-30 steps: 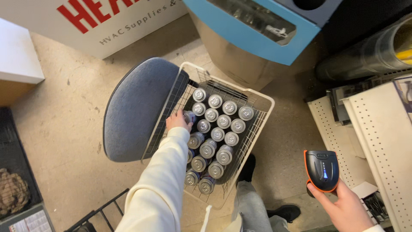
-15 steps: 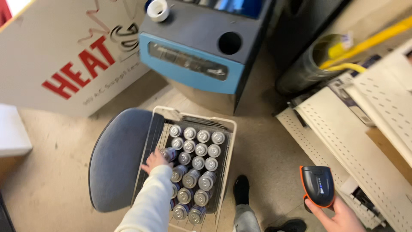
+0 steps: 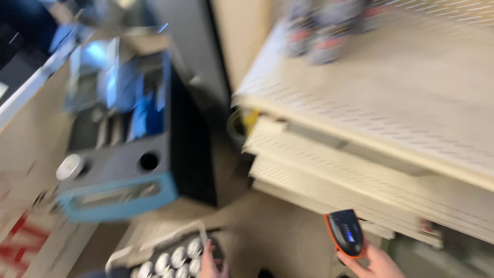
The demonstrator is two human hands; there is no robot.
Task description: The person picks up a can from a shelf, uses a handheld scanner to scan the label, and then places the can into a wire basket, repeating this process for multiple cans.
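My right hand (image 3: 378, 263) at the bottom right grips a black handheld scanner with an orange rim (image 3: 346, 233), held upright in front of the lower shelves. My left hand (image 3: 210, 261) sits at the bottom edge, its fingers resting among several silver-topped spray cans (image 3: 172, 260) packed in a white wire basket (image 3: 154, 239). Whether the fingers are closed on a can is blurred. The whole view is smeared by head motion.
Cream perforated metal shelves (image 3: 391, 128) fill the right side, with blurred cans (image 3: 319, 36) on the top one. A blue and black cart (image 3: 121, 170) with a round hole stands at left. A white cardboard box with red print (image 3: 25, 226) is at the far left.
The view has swung upward and to the right, so the basket dropped to the bottom edge and the shelves came into sight. My left hand stays in the cans, my right keeps the scanner.
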